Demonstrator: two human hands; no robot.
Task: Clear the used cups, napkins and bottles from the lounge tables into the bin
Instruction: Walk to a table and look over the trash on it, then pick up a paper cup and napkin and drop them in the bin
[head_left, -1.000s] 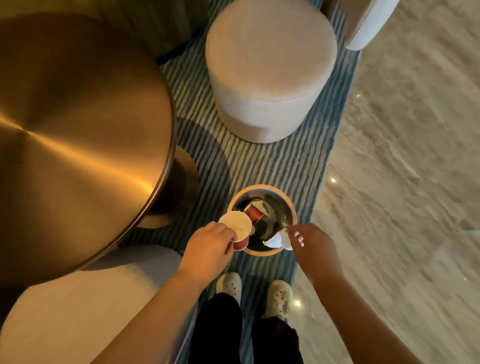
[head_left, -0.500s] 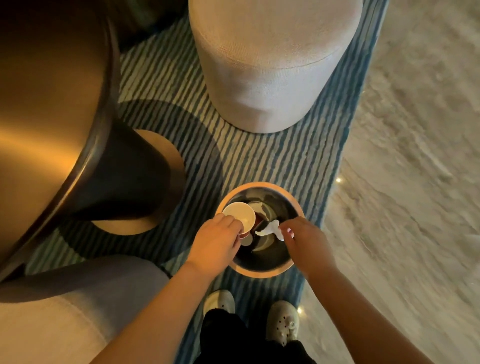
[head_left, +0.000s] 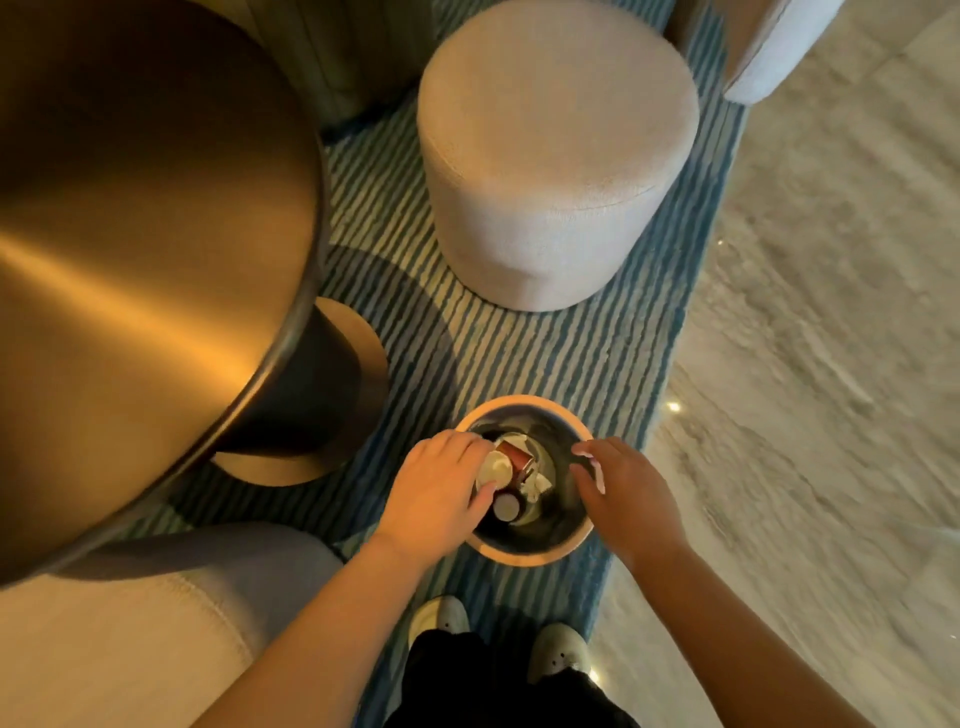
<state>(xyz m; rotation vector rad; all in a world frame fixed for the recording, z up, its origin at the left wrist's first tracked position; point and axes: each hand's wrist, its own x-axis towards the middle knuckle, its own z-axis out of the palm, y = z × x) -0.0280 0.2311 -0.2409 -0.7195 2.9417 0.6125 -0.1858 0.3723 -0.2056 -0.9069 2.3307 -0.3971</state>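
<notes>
Directly over the bin (head_left: 524, 555), the left hand (head_left: 434, 488) gripped a paper cup (head_left: 493, 465); the right hand (head_left: 623, 483) hovered opposite, fingers loose and empty.

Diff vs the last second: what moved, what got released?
The right hand let go of the napkin, which now lies inside the bin; its fingers are spread. The left hand still holds the cup, now lower in the bin's mouth. Bin, table and stool stay put.
</notes>
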